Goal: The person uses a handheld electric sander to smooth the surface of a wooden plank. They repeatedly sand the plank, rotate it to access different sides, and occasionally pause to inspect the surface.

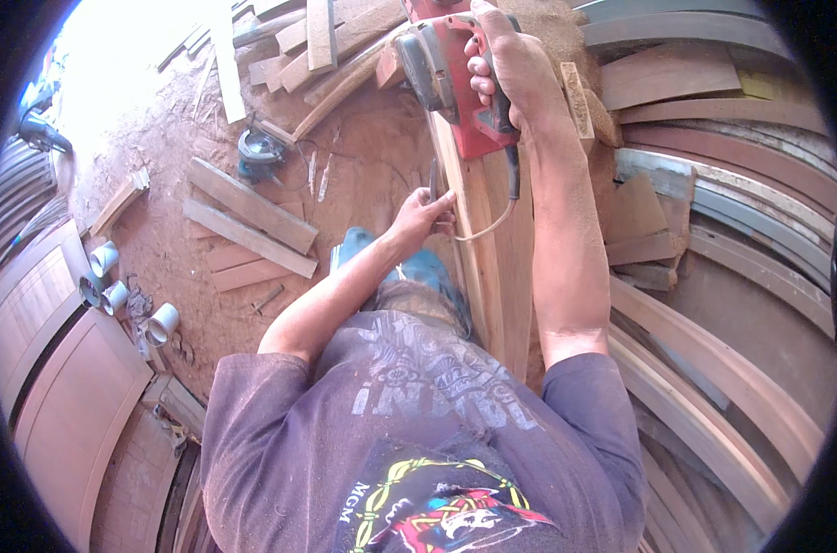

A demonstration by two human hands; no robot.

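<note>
My right hand [520,69] is wrapped round the handle of a red and black electric planer [478,124]. The planer sits over the far part of a long pale wooden board [483,263], which runs away from my body. From the tool's rear, a power cord [506,218] curves down across the board toward its left edge. My left hand [425,217] is at that edge, fingers closed and partly hidden. A slim dark piece [433,177] stands up by its fingertips; I cannot tell what it is, or whether the hand grips it.
A blue circular saw [260,153] lies on the dusty floor, with loose planks [252,205] nearer me. Offcuts [345,46] are heaped at the far side. Stacked boards [731,175] line the right. Wooden panels [77,396] and pale cups [163,320] are at the left.
</note>
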